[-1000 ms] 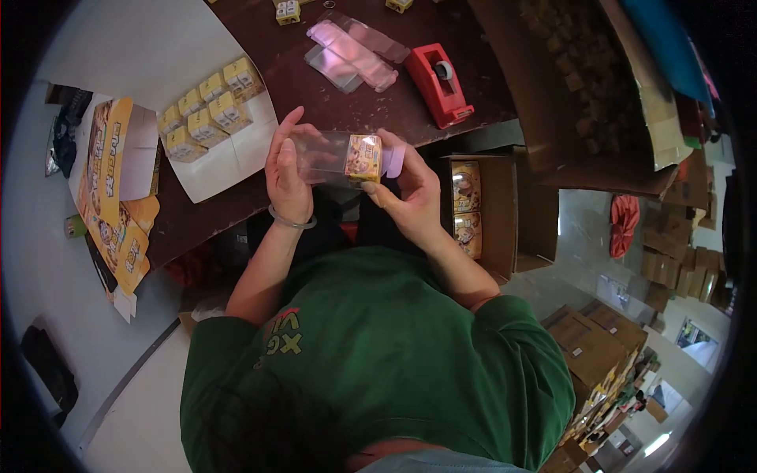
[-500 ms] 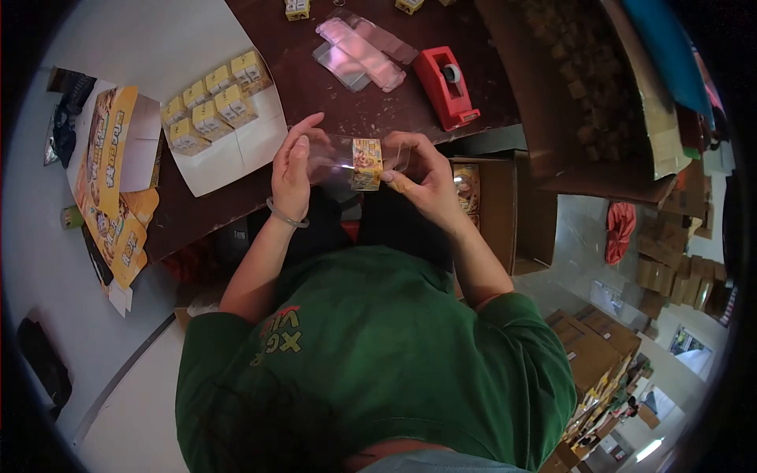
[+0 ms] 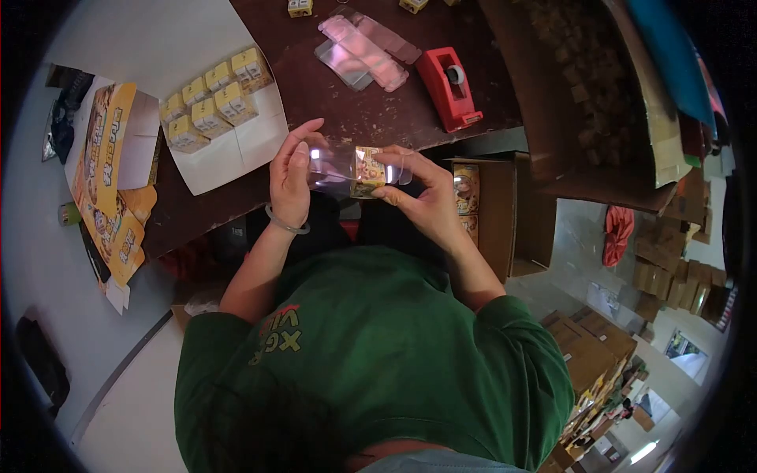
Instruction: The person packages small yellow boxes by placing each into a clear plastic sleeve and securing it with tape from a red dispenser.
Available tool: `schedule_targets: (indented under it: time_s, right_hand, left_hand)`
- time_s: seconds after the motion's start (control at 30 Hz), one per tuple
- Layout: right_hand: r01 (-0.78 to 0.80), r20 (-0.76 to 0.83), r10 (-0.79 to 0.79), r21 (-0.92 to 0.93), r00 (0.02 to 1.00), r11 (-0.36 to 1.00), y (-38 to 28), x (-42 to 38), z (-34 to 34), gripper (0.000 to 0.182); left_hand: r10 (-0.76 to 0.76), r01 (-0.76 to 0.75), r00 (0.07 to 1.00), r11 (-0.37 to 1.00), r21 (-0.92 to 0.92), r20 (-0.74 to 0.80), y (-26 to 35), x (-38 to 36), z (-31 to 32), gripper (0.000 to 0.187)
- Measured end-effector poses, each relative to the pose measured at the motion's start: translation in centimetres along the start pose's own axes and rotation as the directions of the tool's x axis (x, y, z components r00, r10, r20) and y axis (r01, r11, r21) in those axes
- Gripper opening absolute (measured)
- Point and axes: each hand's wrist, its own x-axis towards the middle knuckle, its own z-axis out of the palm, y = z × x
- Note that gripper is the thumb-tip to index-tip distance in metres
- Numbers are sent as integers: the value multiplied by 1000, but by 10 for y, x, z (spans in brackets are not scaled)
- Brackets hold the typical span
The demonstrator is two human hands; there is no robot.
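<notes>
A clear plastic sleeve (image 3: 334,169) lies sideways between my two hands, above my lap near the table edge. Inside its right part sits a small yellow printed box (image 3: 367,171). My left hand (image 3: 293,175) holds the sleeve's left end, thumb and fingers around it. With thumb and fingers, my right hand (image 3: 422,189) grips the sleeve at the yellow box, and a clear end flap (image 3: 405,169) sticks out by those fingers.
Several yellow boxes (image 3: 210,110) stand in a white tray (image 3: 240,155) at left. Flat clear sleeves (image 3: 364,52) and a red tape dispenser (image 3: 448,88) lie on the dark table (image 3: 331,110). Open cartons (image 3: 493,213) are at right, a printed yellow carton (image 3: 110,173) at far left.
My right fingers have moved left onto the yellow box, where before they were at the sleeve's open right end. The sleeve has turned slightly in my hands.
</notes>
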Motion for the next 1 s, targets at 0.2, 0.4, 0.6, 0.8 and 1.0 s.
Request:
schedule_targets:
  time_s: [0.2,0.4,0.6,0.8,1.0]
  right_hand:
    - [-24,-50,20,-77,999,997,10,-7,2,33]
    - [1,8,-1,19,1000,1000,15,-10,1,24]
    - [119,-74,-128,-111,989,987,14,-17,8,17]
    - [24,-200,-50,-128,978,991,14,-22,16,12]
    - [-154,-18,175,392,984,907,12,-25,16,19]
  left_hand:
    - [165,-160,986,905,395,20,1,-5,-4,43]
    - [127,-118,992,948,295,-11,5,-6,-1,39]
    - [110,-93,993,944,316,-34,9,-15,4,40]
    - [229,-187,973,869,458,-36,-2,-23,6,38]
    - [3,9,998,978,207,-57,-4,-27,8,29]
